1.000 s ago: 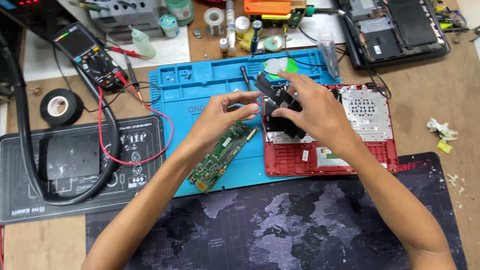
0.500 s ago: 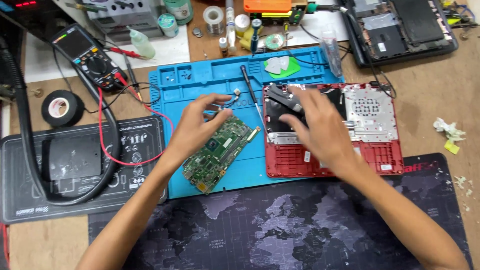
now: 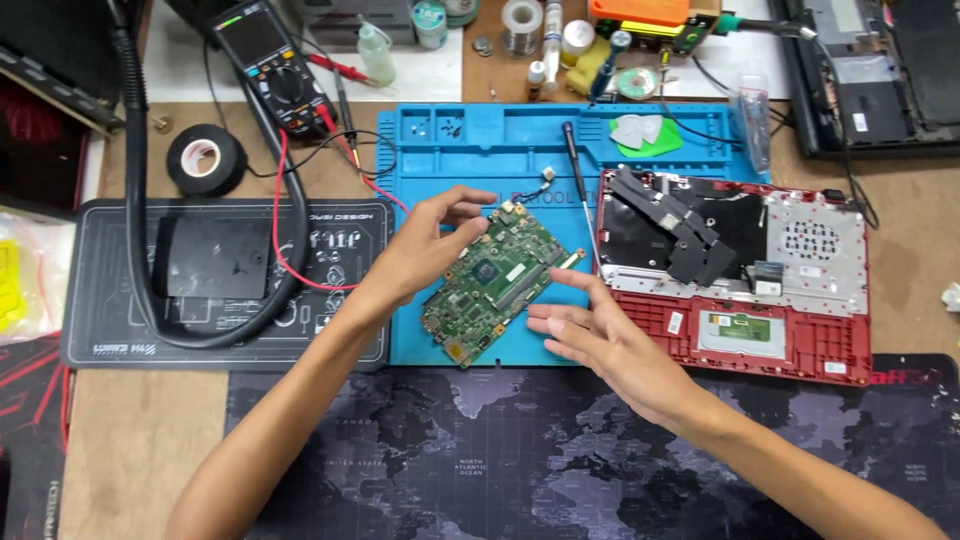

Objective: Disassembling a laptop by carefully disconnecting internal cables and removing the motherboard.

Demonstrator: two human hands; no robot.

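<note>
A green circuit board (image 3: 500, 280) lies at an angle on the blue silicone work mat (image 3: 480, 140). My left hand (image 3: 430, 245) holds the board by its upper left edge, thumb and fingers pinched on it. My right hand (image 3: 600, 335) hovers just below the board's right corner with its fingers spread and nothing in it. To the right sits an opened red laptop base (image 3: 740, 330) with a black heat-sink part (image 3: 680, 225) resting inside it.
A screwdriver (image 3: 578, 175) lies on the blue mat beside the laptop base. A multimeter (image 3: 275, 70) with red leads, a black tape roll (image 3: 205, 160) and a black mat (image 3: 215, 275) are at the left. A dark map-printed desk mat (image 3: 560, 460) covers the front; another laptop (image 3: 870, 80) is at the back right.
My right hand left the black part in the red laptop base and moved left toward the board. My left hand brought the board down flatter onto the blue mat.
</note>
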